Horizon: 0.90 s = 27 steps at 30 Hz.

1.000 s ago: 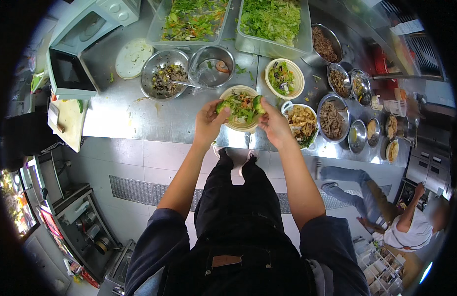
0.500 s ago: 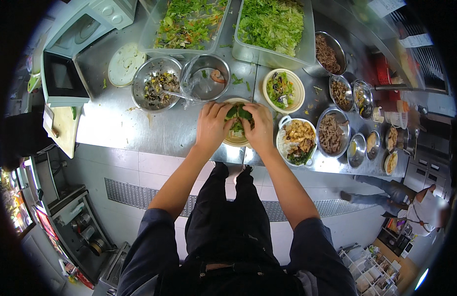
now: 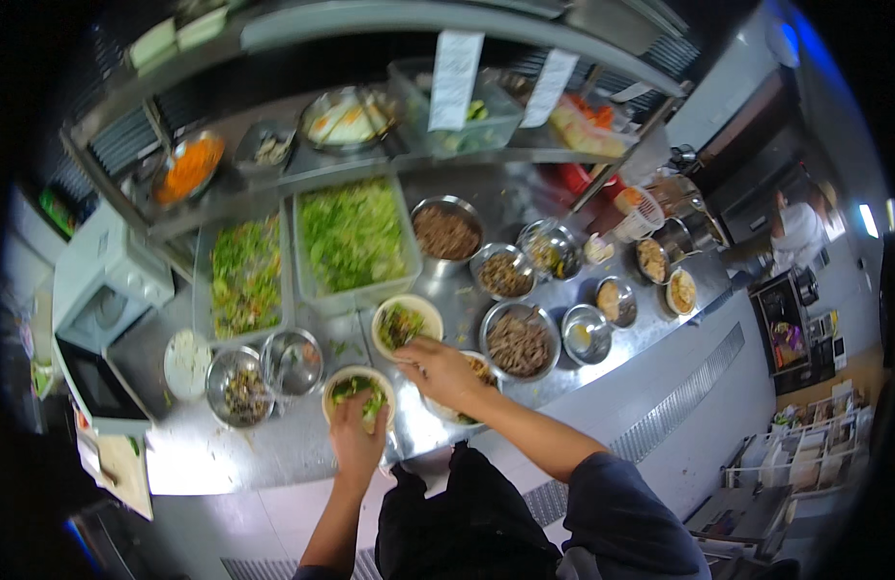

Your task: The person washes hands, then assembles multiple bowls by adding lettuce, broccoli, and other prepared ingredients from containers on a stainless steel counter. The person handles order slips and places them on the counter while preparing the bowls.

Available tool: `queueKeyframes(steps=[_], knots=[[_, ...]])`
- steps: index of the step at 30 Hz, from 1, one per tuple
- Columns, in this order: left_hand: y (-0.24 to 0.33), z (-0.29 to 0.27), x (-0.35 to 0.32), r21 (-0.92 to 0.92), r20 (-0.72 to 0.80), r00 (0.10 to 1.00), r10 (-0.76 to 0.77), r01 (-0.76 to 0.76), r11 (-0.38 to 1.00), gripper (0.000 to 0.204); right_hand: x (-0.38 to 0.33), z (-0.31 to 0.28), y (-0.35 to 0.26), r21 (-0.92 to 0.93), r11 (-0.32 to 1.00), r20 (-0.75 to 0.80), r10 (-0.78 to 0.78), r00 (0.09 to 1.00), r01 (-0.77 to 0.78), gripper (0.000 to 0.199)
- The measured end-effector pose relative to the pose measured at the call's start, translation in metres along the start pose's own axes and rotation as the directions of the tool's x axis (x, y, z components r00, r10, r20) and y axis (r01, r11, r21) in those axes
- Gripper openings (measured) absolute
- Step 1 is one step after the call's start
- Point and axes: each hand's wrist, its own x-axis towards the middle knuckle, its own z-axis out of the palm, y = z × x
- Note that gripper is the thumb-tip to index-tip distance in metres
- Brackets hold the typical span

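My left hand (image 3: 357, 432) reaches over the near edge of a cream round bowl (image 3: 387, 416). Its fingers curl down onto dark green pieces (image 3: 351, 387); what they pinch, if anything, is hidden. My right hand (image 3: 442, 372) has its fingertips drawn together at the near side of a second cream bowl (image 3: 435, 321), which holds a leafy salad (image 3: 399, 324). Anything in that pinch is too small to make out. Beneath my right wrist sits a bowl of topped rice (image 3: 479, 369), partly covered by the hand.
Clear tubs of chopped lettuce (image 3: 353, 232) and mixed salad (image 3: 244, 275) stand behind the bowls. Metal bowls of cooked meat (image 3: 520, 340) and other fillings spread rightward. Two metal bowls (image 3: 239, 387) and a microwave (image 3: 109, 309) are at left. A loaded shelf (image 3: 322, 172) overhangs the back.
My view has tilted up and turned, bringing the shelf in. My right hand has left the near bowl and moved right toward the salad bowl; my left hand stays at the near bowl.
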Motion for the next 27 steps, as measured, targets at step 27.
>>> queueKeyframes(steps=[27], knots=[[0.211,0.137,0.472,0.652,0.293,0.953,-0.081,-0.137,0.746,0.032,0.373,-0.227,0.163,-0.645,0.763,0.249,0.24,0.938,-0.024,0.057]])
